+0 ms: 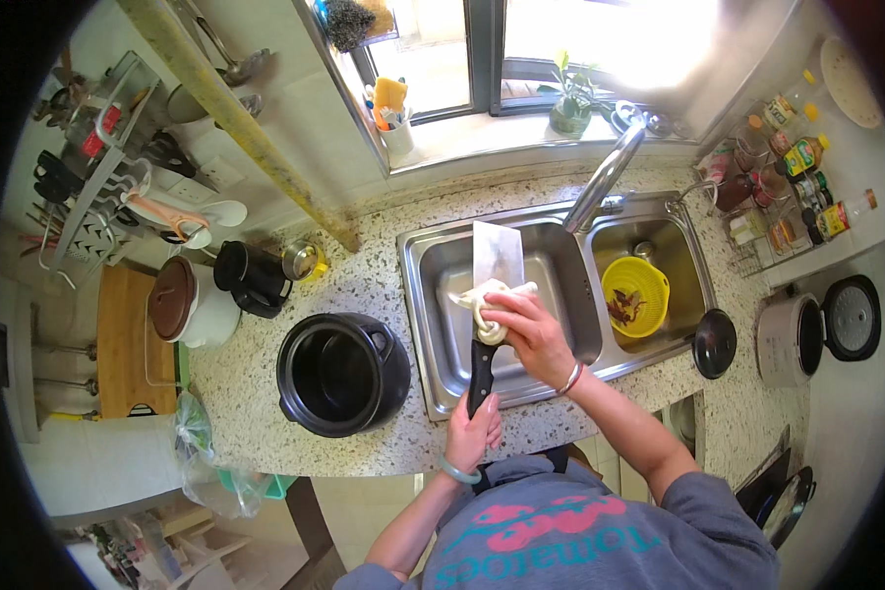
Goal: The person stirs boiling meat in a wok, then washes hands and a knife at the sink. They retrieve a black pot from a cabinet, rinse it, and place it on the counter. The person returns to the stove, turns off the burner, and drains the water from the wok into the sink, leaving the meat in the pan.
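A wooden board [126,339] stands at the counter's left end, then a white pot [211,305] with a brown lid. Speckled counter [236,423] spreads from there to the open black pot [339,379], whose right side sits just beside the rim of the steel sink [412,305]. Over that sink's left basin is the cleaver [500,253], its blade pointing toward the window. The left hand [474,430] is closed around the lower end of its black handle, near the basin's front edge; the right hand [531,329] grips a pale bundle [489,320], perhaps a cloth, around the base of the blade. In the right basin, a yellow colander [649,317] holds reddish-brown pieces, and a round black lid [715,344] overlaps the sink's right rim. As for writing, pink and teal lettering crosses the person's grey shirt [610,536], and the bottles [806,155] at far right carry yellow and green labels.
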A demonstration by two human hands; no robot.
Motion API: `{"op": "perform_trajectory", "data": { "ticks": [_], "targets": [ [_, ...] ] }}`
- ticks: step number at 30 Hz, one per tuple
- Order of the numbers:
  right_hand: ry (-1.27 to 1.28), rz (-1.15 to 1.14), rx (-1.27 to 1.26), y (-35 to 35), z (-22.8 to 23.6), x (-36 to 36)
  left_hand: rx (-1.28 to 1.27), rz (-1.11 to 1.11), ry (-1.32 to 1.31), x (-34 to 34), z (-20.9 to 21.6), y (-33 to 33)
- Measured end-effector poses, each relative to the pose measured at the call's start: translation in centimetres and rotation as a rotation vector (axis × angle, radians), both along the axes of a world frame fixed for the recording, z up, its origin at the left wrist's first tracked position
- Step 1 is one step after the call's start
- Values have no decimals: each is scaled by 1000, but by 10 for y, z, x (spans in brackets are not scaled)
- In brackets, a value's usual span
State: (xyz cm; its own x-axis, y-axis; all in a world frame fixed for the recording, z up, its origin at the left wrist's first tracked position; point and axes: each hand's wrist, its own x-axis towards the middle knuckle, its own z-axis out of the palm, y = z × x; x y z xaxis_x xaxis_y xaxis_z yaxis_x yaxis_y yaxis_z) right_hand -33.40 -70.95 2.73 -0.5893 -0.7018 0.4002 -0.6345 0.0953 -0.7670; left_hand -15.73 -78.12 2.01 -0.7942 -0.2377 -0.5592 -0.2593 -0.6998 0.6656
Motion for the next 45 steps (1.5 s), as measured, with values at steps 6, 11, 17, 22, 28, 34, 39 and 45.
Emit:
{"op": "perform_trajectory", "data": {
  "ticks": [6, 11, 17, 22, 28, 34, 39, 45],
  "targets": [
    [-68, -293, -98, -26, -3, -45, -446, -151, 21, 39, 23, -17],
    [-959, -159, -475, -36, 8, -8, -1479, -316, -199, 48, 19, -26],
    [-1129, -247, -488, -52, -5, 1, -1641, -286, -133, 51, 9, -30],
    [-1324, -129, -596, -53, 3, 21, -236, -351, 52, 45, 31, -47],
    [-984, -243, -487, -59, 21, 36, 108, -230, 176, 35, 73, -65],
    [159, 164, -75, -72, 49, 74, -81, -315, 4, 51, 84, -79],
    [168, 133, -115, -116, 24, 52, -114, -257, -19, 79, 89, -80],
    [-330, -172, 50, -170, -54, -18, -3, -133, 44, 111, 100, -82]
  ]
}}
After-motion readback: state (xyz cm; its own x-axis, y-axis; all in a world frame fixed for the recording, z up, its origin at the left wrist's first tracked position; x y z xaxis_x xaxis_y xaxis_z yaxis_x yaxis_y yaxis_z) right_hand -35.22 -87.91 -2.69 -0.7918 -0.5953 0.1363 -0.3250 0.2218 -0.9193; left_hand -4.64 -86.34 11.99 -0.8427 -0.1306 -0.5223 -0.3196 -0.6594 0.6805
